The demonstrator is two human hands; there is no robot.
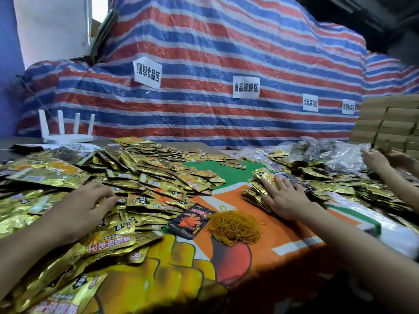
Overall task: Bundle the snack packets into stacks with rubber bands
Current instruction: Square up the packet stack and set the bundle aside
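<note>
Rubber bands, yellow and heaped loosely on the orange printed cloth, are taken as the reference. The gathered stack of gold snack packets is located just right of and beyond the heap. It is pressed flat under the right hand, whose fingers are spread straight. The stack's edges are turned toward the heap, and its long axis appears to run away from the person.

The left hand is positioned well to the left of the heap, resting palm-down on the loose gold packets. Whether a packet is pinched cannot be told. A dark snack packet lies just left of the heap.

The right hand is nearer the bands but occupied. A band is therefore probably best fetched by the left hand, reaching rightward over the dark packet.
</note>
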